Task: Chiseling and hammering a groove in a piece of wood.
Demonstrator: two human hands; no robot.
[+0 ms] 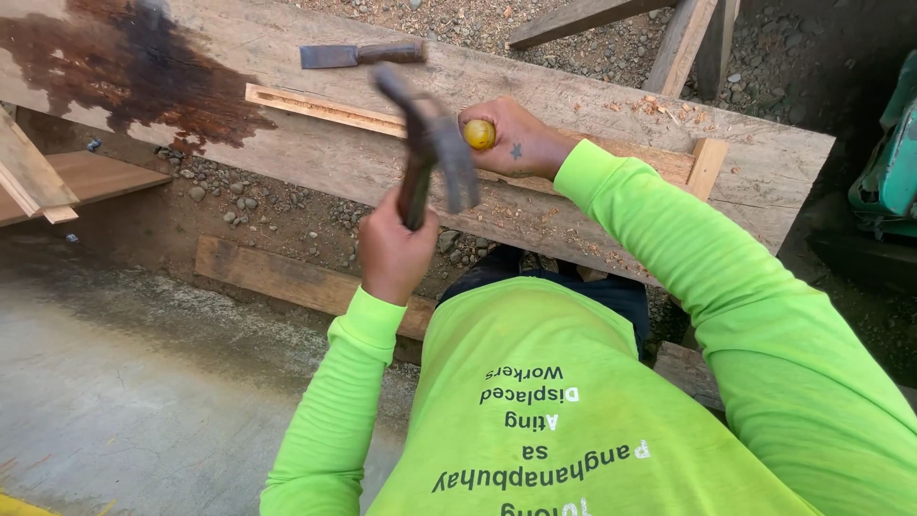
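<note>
My left hand (pixel 392 253) grips the handle of a dark claw hammer (pixel 430 143), whose blurred head is raised over a long thick plank (pixel 287 162). My right hand (pixel 521 143) is closed around the yellow handle (pixel 479 134) of a tool, probably a chisel, set against a thin wooden strip (pixel 320 107) lying along the plank. The tool's blade is hidden by my hand. A second chisel (pixel 358 54) with a wide flat blade lies loose on the plank farther back. Both arms wear lime-green sleeves.
A dark wet stain (pixel 134 67) covers the plank's left end. Wood shavings (pixel 535 225) litter its near edge. Gravel ground (pixel 277 205) lies under it, a concrete floor (pixel 124 382) at lower left, boards (pixel 38 177) at left, a green machine (pixel 893 162) at right.
</note>
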